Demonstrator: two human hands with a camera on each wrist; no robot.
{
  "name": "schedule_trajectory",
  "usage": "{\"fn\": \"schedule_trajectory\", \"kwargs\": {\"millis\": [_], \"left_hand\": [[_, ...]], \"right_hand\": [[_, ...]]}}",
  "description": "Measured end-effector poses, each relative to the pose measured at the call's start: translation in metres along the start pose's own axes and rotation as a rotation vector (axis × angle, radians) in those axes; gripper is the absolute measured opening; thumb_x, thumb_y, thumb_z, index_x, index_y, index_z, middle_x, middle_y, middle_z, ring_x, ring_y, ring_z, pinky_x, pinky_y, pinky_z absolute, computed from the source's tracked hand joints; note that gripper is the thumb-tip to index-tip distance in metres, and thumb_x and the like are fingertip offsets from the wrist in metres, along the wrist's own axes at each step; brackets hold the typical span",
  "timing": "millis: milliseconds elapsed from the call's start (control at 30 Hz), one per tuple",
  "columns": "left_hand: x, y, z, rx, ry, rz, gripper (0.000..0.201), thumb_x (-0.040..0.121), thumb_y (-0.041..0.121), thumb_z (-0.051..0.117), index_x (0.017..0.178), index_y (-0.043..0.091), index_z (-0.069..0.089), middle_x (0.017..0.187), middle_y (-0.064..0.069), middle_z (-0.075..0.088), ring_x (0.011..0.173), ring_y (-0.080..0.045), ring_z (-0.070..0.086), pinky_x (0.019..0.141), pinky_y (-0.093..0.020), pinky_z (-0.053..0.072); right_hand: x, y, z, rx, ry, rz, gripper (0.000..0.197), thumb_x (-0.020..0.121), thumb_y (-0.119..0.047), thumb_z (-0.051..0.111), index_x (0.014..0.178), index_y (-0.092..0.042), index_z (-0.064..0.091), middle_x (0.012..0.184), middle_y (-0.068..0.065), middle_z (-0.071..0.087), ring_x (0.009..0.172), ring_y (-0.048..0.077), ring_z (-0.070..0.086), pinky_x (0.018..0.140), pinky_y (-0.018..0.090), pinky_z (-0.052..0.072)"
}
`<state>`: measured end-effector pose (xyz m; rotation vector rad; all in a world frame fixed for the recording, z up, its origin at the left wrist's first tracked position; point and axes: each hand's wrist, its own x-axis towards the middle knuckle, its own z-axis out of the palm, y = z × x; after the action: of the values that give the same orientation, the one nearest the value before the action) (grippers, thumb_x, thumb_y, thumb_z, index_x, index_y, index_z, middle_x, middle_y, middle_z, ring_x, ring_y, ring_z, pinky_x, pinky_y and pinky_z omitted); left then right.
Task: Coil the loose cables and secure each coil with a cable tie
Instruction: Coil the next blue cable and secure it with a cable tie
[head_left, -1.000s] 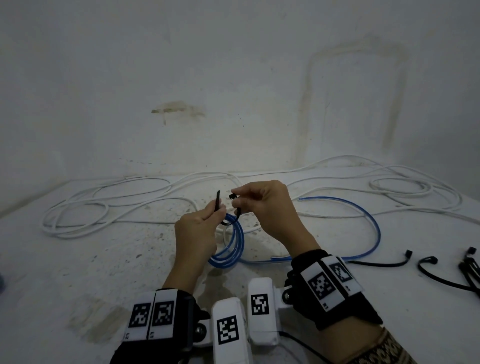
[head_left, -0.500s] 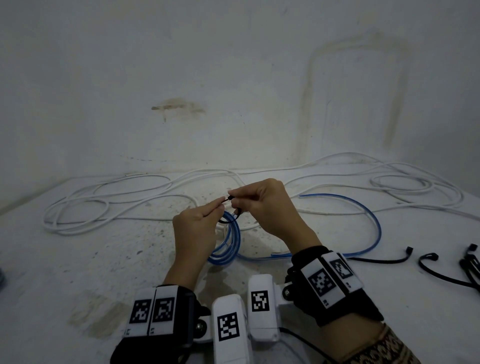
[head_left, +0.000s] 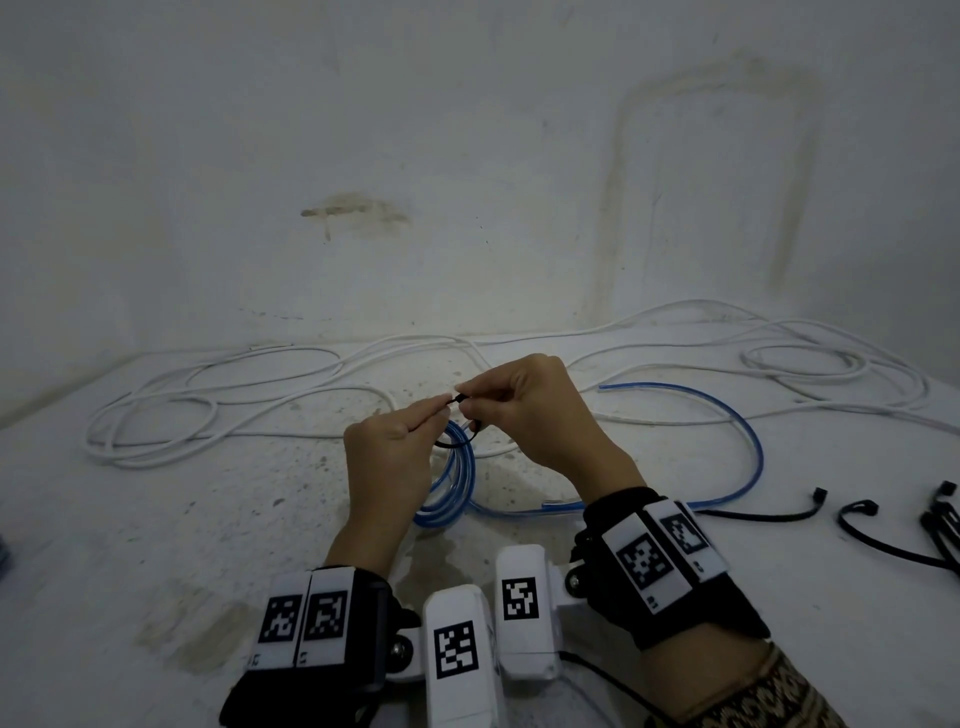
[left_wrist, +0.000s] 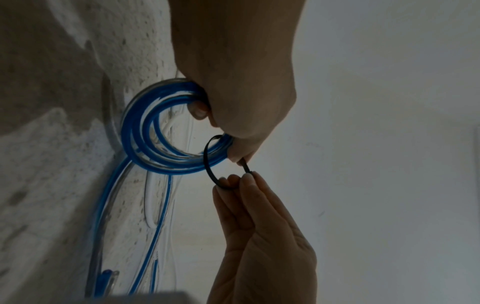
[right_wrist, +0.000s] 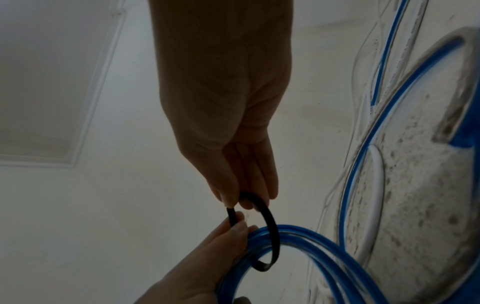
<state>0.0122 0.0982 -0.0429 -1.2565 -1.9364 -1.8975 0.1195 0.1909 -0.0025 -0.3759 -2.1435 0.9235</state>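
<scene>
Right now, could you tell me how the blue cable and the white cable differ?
The blue cable is partly wound into a small coil that the left hand holds, with a black cable tie looped round it; the white cable sprawls loose, untouched and untied. Both trail across the same pale surface.

Speckled white floor (head_left: 182, 519); white cables (head_left: 208, 400) sprawl; spare black ties (head_left: 883, 540) lie right.

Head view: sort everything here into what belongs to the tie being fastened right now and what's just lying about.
In use:
- blue cable coil
- black cable tie looped around it
- left hand and right hand, each pinching a tie end

Lying about for now:
- loose white cables
- spare black ties on the table, to the right
</scene>
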Motion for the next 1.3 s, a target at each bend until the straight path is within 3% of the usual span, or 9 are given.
{"fn": "schedule_trajectory", "kwargs": {"millis": [133, 233, 367, 500, 633, 767, 1000, 1167, 1300], "left_hand": [[-0.0004, -0.0008, -0.0003, 0.001, -0.029, 0.074, 0.023, 0.083, -0.001, 0.066, 0.105, 0.003, 0.067, 0.087, 0.003, 0.067, 0.073, 0.014, 0.06, 0.067, -0.001, 0.045], [-0.0012, 0.0005, -0.0018, 0.006, -0.068, 0.162, 0.025, 0.083, -0.004, 0.064, 0.107, 0.004, 0.066, 0.083, 0.011, 0.066, 0.067, 0.018, 0.059, 0.063, -0.002, 0.044], [-0.0025, 0.0053, -0.0027, -0.016, -0.091, 0.211, 0.032, 0.082, -0.005, 0.064, 0.109, 0.012, 0.06, 0.067, 0.023, 0.062, 0.053, 0.011, 0.057, 0.053, -0.004, 0.039], [0.0013, 0.0055, -0.0025, -0.027, -0.071, 0.076, 0.027, 0.084, 0.003, 0.065, 0.111, 0.005, 0.066, 0.068, 0.006, 0.067, 0.051, 0.008, 0.055, 0.053, -0.004, 0.039], [0.0035, 0.0037, 0.0012, 0.007, -0.061, -0.07, 0.037, 0.086, 0.016, 0.066, 0.121, 0.006, 0.061, 0.087, -0.008, 0.07, 0.068, -0.006, 0.059, 0.061, -0.008, 0.043], [0.0024, 0.0022, 0.0019, -0.008, -0.081, -0.037, 0.017, 0.086, 0.01, 0.066, 0.097, 0.0, 0.073, 0.056, 0.002, 0.062, 0.046, -0.005, 0.048, 0.048, -0.013, 0.035], [-0.0001, 0.0018, 0.0007, -0.05, -0.05, 0.022, 0.017, 0.084, 0.004, 0.067, 0.101, 0.003, 0.069, 0.057, 0.009, 0.061, 0.046, -0.006, 0.051, 0.046, -0.018, 0.039], [-0.001, 0.0031, -0.0023, 0.022, -0.067, 0.166, 0.012, 0.084, 0.002, 0.066, 0.094, 0.003, 0.074, 0.051, -0.001, 0.062, 0.043, -0.005, 0.049, 0.042, -0.011, 0.032], [-0.0025, 0.008, -0.0036, 0.025, -0.114, 0.261, 0.023, 0.084, 0.002, 0.065, 0.1, 0.018, 0.067, 0.054, -0.008, 0.065, 0.048, -0.01, 0.051, 0.042, -0.013, 0.033]], "right_hand": [[-0.0001, -0.001, -0.0003, 0.024, -0.006, -0.006, 0.015, 0.08, -0.001, 0.07, 0.094, 0.003, 0.073, 0.079, 0.013, 0.072, 0.061, 0.006, 0.064, 0.066, 0.014, 0.054], [0.0004, -0.0001, -0.0007, 0.031, -0.035, -0.001, 0.012, 0.078, 0.0, 0.071, 0.089, 0.004, 0.073, 0.077, 0.017, 0.072, 0.064, 0.019, 0.068, 0.069, 0.026, 0.058], [0.0008, 0.0012, -0.0008, 0.081, -0.06, 0.021, 0.01, 0.078, 0.003, 0.071, 0.087, 0.005, 0.072, 0.077, 0.019, 0.071, 0.069, 0.024, 0.07, 0.072, 0.035, 0.059], [0.0017, -0.0006, 0.0012, 0.086, 0.012, -0.003, 0.007, 0.078, 0.001, 0.071, 0.085, 0.002, 0.072, 0.075, 0.016, 0.071, 0.068, 0.022, 0.07, 0.072, 0.036, 0.059], [0.0032, 0.0011, -0.0007, 0.14, 0.119, 0.03, 0.007, 0.077, 0.004, 0.071, 0.084, 0.002, 0.071, 0.073, 0.012, 0.07, 0.063, 0.019, 0.069, 0.072, 0.036, 0.059], [0.0025, 0.0011, -0.0004, 0.148, 0.094, 0.039, 0.006, 0.077, 0.003, 0.071, 0.083, 0.002, 0.071, 0.07, 0.011, 0.069, 0.061, 0.019, 0.068, 0.07, 0.034, 0.059], [0.0023, -0.0011, -0.0017, 0.107, 0.05, 0.029, 0.01, 0.077, 0.001, 0.072, 0.087, 0.003, 0.071, 0.072, 0.012, 0.07, 0.063, 0.017, 0.068, 0.07, 0.027, 0.058], [0.0017, -0.0024, -0.0027, 0.007, -0.037, 0.024, 0.011, 0.078, -0.001, 0.072, 0.089, 0.001, 0.073, 0.075, 0.013, 0.071, 0.063, 0.013, 0.068, 0.066, 0.017, 0.056], [0.0015, -0.0024, -0.0029, -0.016, -0.074, 0.014, 0.011, 0.077, 0.001, 0.071, 0.088, 0.002, 0.073, 0.075, 0.015, 0.072, 0.062, 0.013, 0.067, 0.068, 0.021, 0.057]]}}
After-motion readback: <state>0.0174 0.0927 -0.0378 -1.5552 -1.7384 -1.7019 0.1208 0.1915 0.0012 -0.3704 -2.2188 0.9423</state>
